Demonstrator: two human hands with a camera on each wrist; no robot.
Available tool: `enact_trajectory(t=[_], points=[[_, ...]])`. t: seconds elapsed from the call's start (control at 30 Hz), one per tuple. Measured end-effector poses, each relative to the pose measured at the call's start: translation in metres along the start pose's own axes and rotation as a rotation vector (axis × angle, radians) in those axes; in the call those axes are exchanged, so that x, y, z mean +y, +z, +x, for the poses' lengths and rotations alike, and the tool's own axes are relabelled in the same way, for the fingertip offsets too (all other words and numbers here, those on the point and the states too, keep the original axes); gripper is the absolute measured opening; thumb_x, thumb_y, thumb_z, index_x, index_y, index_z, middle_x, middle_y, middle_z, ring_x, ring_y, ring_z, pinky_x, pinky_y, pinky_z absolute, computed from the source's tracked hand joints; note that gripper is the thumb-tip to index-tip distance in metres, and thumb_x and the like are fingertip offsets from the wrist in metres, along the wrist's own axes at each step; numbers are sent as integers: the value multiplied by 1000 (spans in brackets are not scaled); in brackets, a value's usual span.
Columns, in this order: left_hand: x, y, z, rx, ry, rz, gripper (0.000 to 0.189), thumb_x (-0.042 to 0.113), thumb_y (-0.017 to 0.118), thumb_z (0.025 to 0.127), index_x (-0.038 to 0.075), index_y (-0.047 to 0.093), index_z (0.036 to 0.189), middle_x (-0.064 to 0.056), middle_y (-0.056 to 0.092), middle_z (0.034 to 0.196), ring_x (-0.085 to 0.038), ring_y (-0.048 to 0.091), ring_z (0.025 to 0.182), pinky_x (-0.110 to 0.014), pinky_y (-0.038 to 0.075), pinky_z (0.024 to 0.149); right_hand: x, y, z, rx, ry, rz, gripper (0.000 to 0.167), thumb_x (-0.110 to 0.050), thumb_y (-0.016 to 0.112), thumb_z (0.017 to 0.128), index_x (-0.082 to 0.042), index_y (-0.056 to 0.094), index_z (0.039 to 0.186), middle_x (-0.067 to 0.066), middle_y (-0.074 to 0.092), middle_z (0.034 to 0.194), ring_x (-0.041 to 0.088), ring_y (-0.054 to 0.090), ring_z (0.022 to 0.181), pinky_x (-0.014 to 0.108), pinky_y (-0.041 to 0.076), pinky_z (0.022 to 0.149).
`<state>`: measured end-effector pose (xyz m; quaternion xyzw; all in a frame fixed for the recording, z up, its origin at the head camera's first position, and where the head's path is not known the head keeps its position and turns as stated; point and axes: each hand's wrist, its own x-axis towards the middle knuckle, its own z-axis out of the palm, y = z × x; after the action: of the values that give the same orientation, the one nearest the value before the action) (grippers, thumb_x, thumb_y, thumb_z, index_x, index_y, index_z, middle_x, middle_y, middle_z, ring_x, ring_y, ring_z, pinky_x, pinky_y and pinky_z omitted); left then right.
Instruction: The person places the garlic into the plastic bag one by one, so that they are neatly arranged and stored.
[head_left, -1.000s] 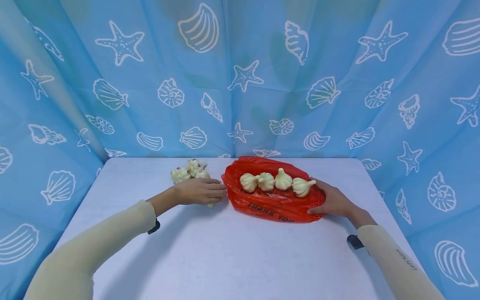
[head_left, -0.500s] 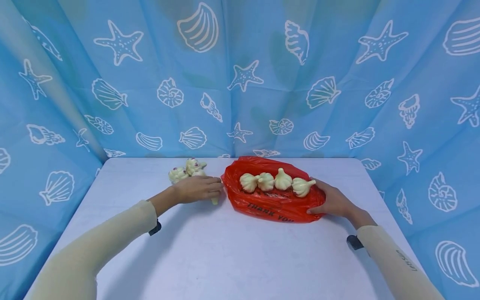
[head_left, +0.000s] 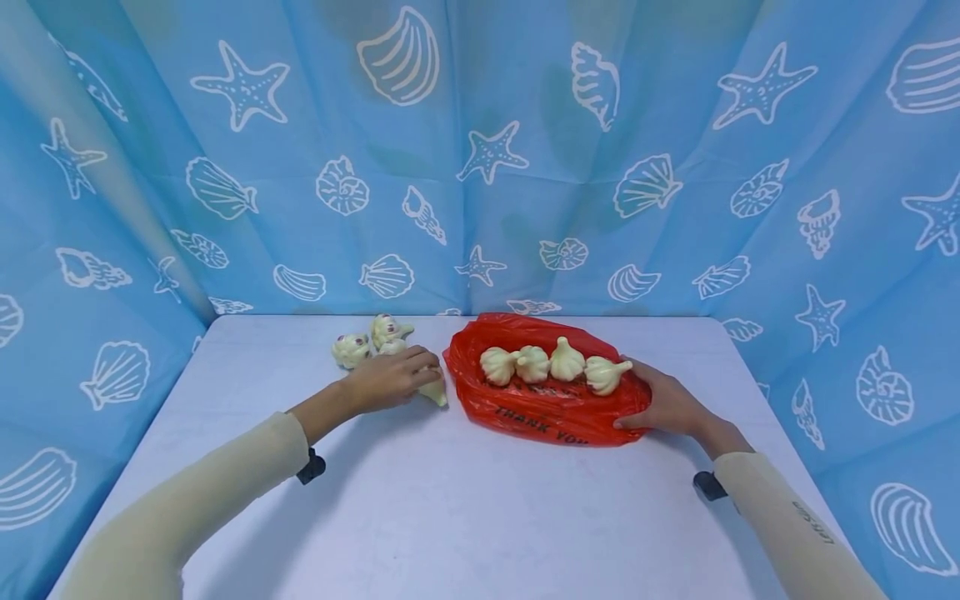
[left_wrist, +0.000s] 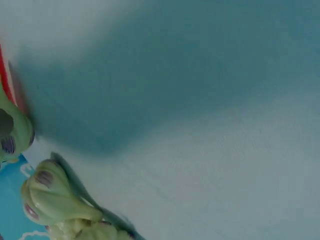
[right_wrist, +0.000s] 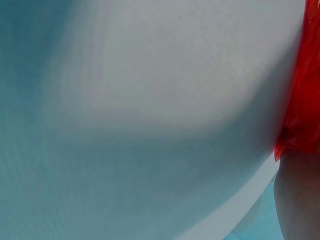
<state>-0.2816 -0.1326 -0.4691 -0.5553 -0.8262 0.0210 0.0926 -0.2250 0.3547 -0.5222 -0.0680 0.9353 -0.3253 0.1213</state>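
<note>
My left hand grips a garlic bulb, its stem end showing below the fingers. Part of that bulb also shows at the edge of the left wrist view. Just behind the hand, on the table, lie several more bulbs, including a purple-marked garlic bulb. A red plastic bag with dark lettering lies to the right, a row of several pale garlic bulbs in its opening. My right hand holds the bag's right end, thumb in front; part of the hand appears beside red plastic in the right wrist view.
The white table runs back to a blue curtain printed with shells and starfish. A narrow strip of tabletop separates the bag's left edge from the left hand. Dark wrist cameras sit below both sleeves.
My left hand has drawn slightly left and turned, so the bulb under its fingers shows more. The leftmost loose bulb has shifted a little left. Right hand and bag stay put.
</note>
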Motion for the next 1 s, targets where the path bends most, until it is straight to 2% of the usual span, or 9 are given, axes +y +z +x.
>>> enact_trajectory(t=[0.13,0.23,0.4,0.5,0.57,0.77,0.87,1.0], points=[[5,2,0,66,-148,-241,49,16,85,75,13,64,119,-5,60,122,-20,57,115,-29,53,86,1,1,0,0,4,-5,125,-45,93,54,-13,24,154,14,38,147,38,38,129,44,57,77],[7,5,-1,93,-235,-366,47,18,86,74,14,65,116,-2,60,119,-17,58,111,-27,53,86,1,1,0,2,5,-2,126,-46,93,53,-13,24,154,14,38,147,38,38,129,44,57,77],[7,9,-7,109,-364,-464,43,23,84,76,15,64,114,0,61,116,-15,59,106,-28,54,85,2,-1,0,5,4,-4,128,-49,93,52,-15,23,154,13,38,148,38,37,130,44,57,77],[6,10,-12,93,-458,-493,44,27,82,78,14,63,115,0,62,115,-16,59,105,-32,54,87,3,-2,1,6,4,-13,128,-50,93,52,-16,23,154,13,37,148,38,37,130,44,57,77],[5,12,-15,81,-497,-506,46,29,82,78,12,63,116,-1,62,114,-16,59,104,-33,53,89,3,-2,0,4,4,-14,128,-49,93,52,-16,23,154,13,37,148,38,37,130,44,57,77],[4,20,-17,121,-482,-539,53,27,83,77,10,62,123,-1,59,125,-18,55,118,-39,49,96,1,-2,-1,-2,0,-8,127,-48,93,54,-14,23,154,14,38,148,38,37,130,44,57,78],[5,23,-16,126,-439,-542,57,23,85,76,11,61,126,1,57,130,-18,51,124,-40,47,98,0,-1,0,-4,7,-5,126,-47,93,54,-14,24,154,14,37,148,38,36,130,44,57,78],[6,20,-14,120,-368,-506,54,20,86,75,12,63,124,0,59,126,-18,53,121,-37,48,97,-1,0,1,-5,16,3,126,-46,93,54,-15,24,154,14,38,148,38,36,130,45,57,77]])
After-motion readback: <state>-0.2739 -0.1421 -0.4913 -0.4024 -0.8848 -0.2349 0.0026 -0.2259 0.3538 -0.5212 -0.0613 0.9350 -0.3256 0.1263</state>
